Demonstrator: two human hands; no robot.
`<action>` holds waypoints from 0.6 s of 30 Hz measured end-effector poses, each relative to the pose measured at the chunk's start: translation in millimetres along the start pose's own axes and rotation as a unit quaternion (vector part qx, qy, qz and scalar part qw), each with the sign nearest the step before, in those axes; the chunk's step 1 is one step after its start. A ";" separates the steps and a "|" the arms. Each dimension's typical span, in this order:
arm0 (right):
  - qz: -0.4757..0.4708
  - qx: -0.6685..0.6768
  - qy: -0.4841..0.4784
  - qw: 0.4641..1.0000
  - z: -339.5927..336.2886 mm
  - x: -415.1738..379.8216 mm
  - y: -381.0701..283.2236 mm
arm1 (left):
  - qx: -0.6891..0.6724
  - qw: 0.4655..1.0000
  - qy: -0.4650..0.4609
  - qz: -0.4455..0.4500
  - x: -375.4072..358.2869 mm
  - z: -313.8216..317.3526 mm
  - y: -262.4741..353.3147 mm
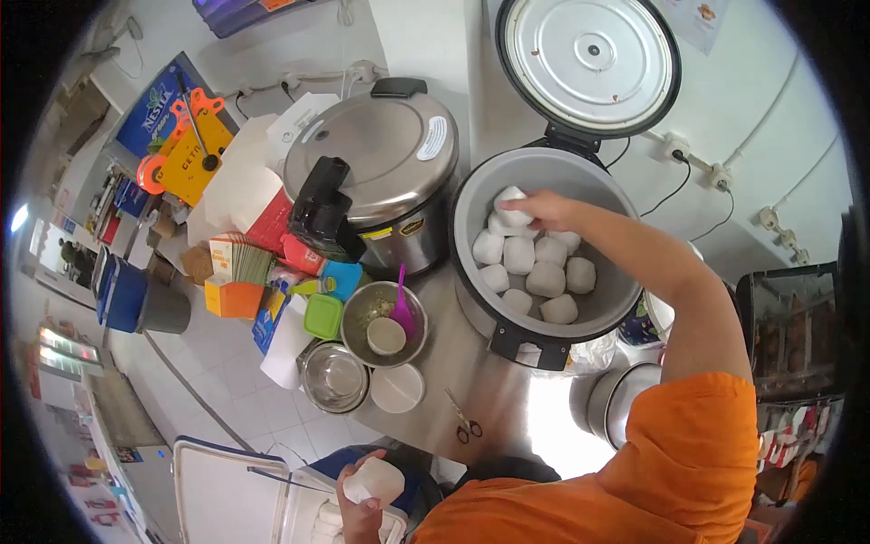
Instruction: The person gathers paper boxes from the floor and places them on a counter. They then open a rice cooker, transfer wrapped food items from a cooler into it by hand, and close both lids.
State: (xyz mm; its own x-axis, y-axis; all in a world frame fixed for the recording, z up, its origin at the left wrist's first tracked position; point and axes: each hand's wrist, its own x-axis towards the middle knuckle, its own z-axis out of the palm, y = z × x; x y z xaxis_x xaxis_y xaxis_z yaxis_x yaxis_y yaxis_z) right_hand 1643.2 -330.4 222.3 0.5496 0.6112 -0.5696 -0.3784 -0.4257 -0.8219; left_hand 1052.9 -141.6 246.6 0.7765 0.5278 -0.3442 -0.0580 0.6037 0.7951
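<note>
Two hands work: your right hand grips a white bun inside the open rice cooker. Your left hand, below the cooker, clasps another bun.

Right hand: fingertips hidden behind the white bun it grips inside the open cooker.
Left hand: partly covered by the white bun it holds; wrist lost behind the orange sleeve.
Buns at the bottom edge: cut off, number unclear.
Shelf goods: blurred, unreadable.
Closed cooker's label: too small to read.
</note>
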 end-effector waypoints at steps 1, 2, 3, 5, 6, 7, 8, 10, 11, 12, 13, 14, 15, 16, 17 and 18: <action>0.014 -0.055 0.078 0.995 -7.7 9.0 5.7 | -0.005 1.000 0.003 -0.003 -1.2 -0.9 -1.3; 0.028 -0.108 0.154 0.982 -10.7 15.6 8.8 | -0.007 1.000 0.007 -0.007 -2.5 -2.3 -1.4; 0.050 -0.150 0.210 0.965 -2.2 -0.3 -7.0 | -0.009 1.000 0.009 -0.005 -2.7 -3.1 -2.0; 0.056 -0.123 0.151 0.979 -8.8 -10.5 -17.9 | -0.006 1.000 0.016 0.000 -4.9 -4.1 -5.3; 0.061 -0.091 0.095 0.989 -10.3 -13.7 -18.8 | -0.005 1.000 0.017 -0.001 -7.5 -7.1 -6.7; 0.059 -0.092 0.094 0.990 -6.7 -15.0 -17.6 | -0.008 1.000 0.018 0.008 -8.7 -10.5 -9.9; 0.018 -0.121 0.063 0.990 1.2 -19.0 -16.4 | -0.013 1.000 0.019 0.018 -7.8 -12.9 -13.9; -0.020 -0.150 0.035 0.988 22.9 -25.9 -10.1 | -0.008 1.000 0.020 0.010 -5.5 -17.1 -20.6; -0.046 -0.203 0.105 0.973 43.3 -24.6 -6.4 | 0.002 1.000 0.023 0.001 -5.7 -18.8 -23.0; -0.072 -0.253 0.173 0.949 53.1 -20.9 -1.4 | 0.003 1.000 0.022 0.001 -2.5 -15.3 -23.3; -0.067 -0.344 0.159 0.923 48.6 -0.7 13.9 | 0.035 0.999 0.008 -0.008 4.0 -10.7 -22.5; -0.069 -0.341 0.157 0.924 46.2 13.4 24.6 | 0.067 0.998 -0.003 -0.015 9.3 -3.6 -19.2; -0.139 -0.501 0.208 0.829 46.2 22.5 27.7 | 0.074 0.997 -0.005 -0.020 13.9 7.0 -15.9; -0.204 -0.640 0.249 0.698 46.4 30.5 31.1 | 0.073 0.997 -0.002 -0.017 19.3 14.1 -14.2; -0.208 -0.641 0.246 0.697 54.5 19.4 23.5 | 0.097 0.995 -0.019 0.002 25.3 19.3 -12.8; -0.291 -0.539 0.268 0.744 67.9 -9.5 4.5 | 0.121 0.992 -0.034 0.022 33.3 27.3 -9.7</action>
State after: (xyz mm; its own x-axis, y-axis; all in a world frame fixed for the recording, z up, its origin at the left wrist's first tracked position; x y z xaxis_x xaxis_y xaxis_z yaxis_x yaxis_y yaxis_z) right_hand 1585.7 -292.8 223.8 0.7137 0.6707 0.2019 0.6979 -0.6566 -0.2859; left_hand 1096.4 -146.2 241.1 0.8178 0.5038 -0.2782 0.0535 0.4147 0.9084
